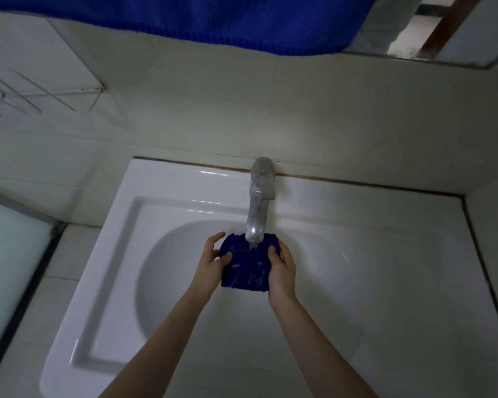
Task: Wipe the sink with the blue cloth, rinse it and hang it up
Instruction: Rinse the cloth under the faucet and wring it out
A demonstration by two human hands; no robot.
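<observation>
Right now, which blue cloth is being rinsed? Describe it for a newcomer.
Start at the white sink and follow its silver tap down to the spout. The blue cloth is bunched right under the running water, held between the left hand and right hand. Unlike the bigger blue towel hanging flat overhead, it is dark, wet and crumpled.

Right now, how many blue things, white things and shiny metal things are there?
Blue: 2, the blue cloth under the running water and the blue towel hanging above.
White: 1, the sink.
Shiny metal: 2, the tap and the wire rack.
Total: 5.
</observation>
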